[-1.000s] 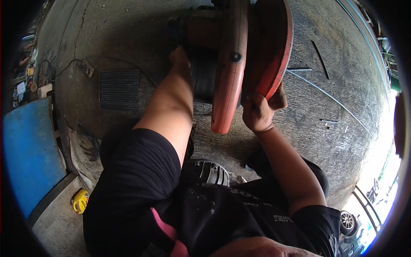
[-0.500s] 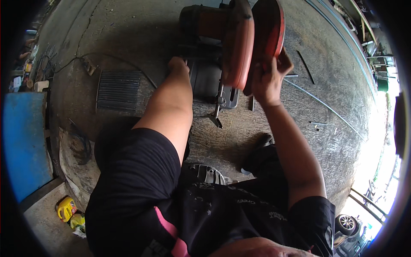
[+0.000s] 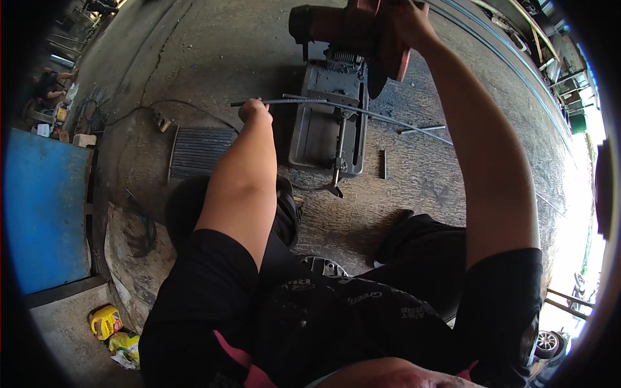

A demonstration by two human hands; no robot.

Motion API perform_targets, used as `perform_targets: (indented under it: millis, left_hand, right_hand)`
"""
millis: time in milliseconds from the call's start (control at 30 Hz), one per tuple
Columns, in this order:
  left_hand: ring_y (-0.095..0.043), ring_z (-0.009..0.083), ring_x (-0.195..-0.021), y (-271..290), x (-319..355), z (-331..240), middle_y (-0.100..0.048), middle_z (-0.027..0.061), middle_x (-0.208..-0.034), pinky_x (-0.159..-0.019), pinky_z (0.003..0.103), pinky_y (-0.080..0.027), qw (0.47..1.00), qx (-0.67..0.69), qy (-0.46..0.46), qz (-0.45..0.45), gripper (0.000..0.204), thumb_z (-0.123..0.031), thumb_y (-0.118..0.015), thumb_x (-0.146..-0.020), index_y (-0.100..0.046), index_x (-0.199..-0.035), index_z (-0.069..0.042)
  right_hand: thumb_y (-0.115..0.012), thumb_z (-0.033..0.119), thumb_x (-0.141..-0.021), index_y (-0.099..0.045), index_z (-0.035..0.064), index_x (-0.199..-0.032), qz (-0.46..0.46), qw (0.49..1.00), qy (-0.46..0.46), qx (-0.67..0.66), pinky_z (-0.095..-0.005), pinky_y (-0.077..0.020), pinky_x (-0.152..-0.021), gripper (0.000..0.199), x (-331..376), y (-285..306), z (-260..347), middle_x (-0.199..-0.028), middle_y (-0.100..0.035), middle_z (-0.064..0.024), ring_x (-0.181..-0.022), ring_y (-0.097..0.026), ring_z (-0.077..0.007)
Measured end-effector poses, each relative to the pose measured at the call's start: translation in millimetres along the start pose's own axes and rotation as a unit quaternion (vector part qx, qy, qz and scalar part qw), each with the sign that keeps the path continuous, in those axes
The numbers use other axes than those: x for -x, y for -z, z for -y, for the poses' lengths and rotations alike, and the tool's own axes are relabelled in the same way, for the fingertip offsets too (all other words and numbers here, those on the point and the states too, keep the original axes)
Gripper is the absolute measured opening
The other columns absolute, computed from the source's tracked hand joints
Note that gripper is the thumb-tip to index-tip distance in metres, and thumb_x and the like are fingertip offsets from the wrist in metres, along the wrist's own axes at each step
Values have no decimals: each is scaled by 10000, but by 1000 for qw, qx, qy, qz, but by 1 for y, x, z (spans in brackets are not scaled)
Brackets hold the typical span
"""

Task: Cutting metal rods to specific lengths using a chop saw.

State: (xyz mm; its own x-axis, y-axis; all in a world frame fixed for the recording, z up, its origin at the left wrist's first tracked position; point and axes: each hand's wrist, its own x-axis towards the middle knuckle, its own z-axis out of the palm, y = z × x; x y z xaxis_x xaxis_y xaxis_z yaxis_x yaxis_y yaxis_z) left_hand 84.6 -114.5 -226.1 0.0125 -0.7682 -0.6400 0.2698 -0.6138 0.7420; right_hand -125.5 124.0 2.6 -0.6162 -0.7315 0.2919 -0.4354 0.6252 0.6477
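A cut-off saw with a red guard (image 3: 396,61) and a dark motor (image 3: 323,24) stands on the floor ahead of me, its head raised above the grey base (image 3: 304,139). A long thin metal bar (image 3: 381,117) lies across that base, through the clamp (image 3: 341,129), and runs out to the right. My left hand (image 3: 254,110) is closed round the bar's left end. High up, my right hand (image 3: 412,26) grips the saw's head near the guard; the top of the picture hides part of that grip.
Cut metal pieces (image 3: 202,150) lie in a row left of the saw. One short piece (image 3: 382,164) is to its right, near a loose rod (image 3: 424,129). A cable (image 3: 139,111) curves over the floor. A blue panel (image 3: 48,207) stands left; a person (image 3: 52,84) sits farther off.
The saw's head has gone up and away with my right hand, baring the base and clamp. The bar across the base now shows, with my left hand at its end.
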Motion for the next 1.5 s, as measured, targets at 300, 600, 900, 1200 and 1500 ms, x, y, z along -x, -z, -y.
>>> perform_targets:
  millis: [300, 600, 900, 1200, 1500]
  left_hand:
    - [-657, 271, -881, -4, 89, -51, -622, 198, -1038, -762, 362, -577, 991, 107, 16, 80, 250, -35, -423, -909, -524, -1100, 89]
    - [-633, 232, -781, 14, 219, -77, -613, 130, -943, -729, 375, -559, 958, 85, -67, 267, 192, -75, -352, -892, -482, -1015, -5]
    - [-603, 269, -938, 34, 250, -67, -580, 148, -1034, -854, 409, -504, 869, 75, -97, 479, 182, -120, -385, -978, -429, -1125, -23]
    - [-627, 183, -674, 2, 183, -1, -650, 115, -793, -567, 325, -494, 847, -292, -346, 278, 178, -166, -568, -910, -608, -903, 7]
    - [-619, 378, -955, -5, 66, -59, -657, 205, -961, -816, 453, -490, 675, -566, -451, 146, 246, -257, -596, -854, -663, -962, -46]
  right_hand:
    - [-533, 291, -919, -588, -1, -1063, 149, 550, -96, -816, -343, -512, -689, 330, 147, 68, 65, -911, -611, -148, -739, -602, -215]
    - [-543, 417, -925, -535, 9, -1124, 225, 118, -254, -933, -338, -501, -649, 454, 169, 96, 107, -930, -590, -107, -729, -594, -225]
    - [-563, 317, -928, -522, 27, -949, 26, -120, -333, -935, -346, -509, -642, 294, 157, 79, 94, -831, -558, -88, -685, -565, -234]
    - [-547, 423, -919, -557, 54, -926, 200, 66, -349, -913, -356, -509, -576, 369, 162, 53, 157, -781, -605, -79, -634, -604, -218]
    - [-563, 382, -905, -593, 0, -1089, 435, 474, -65, -763, -335, -528, -538, 425, 200, 12, 226, -855, -652, -104, -632, -630, -200]
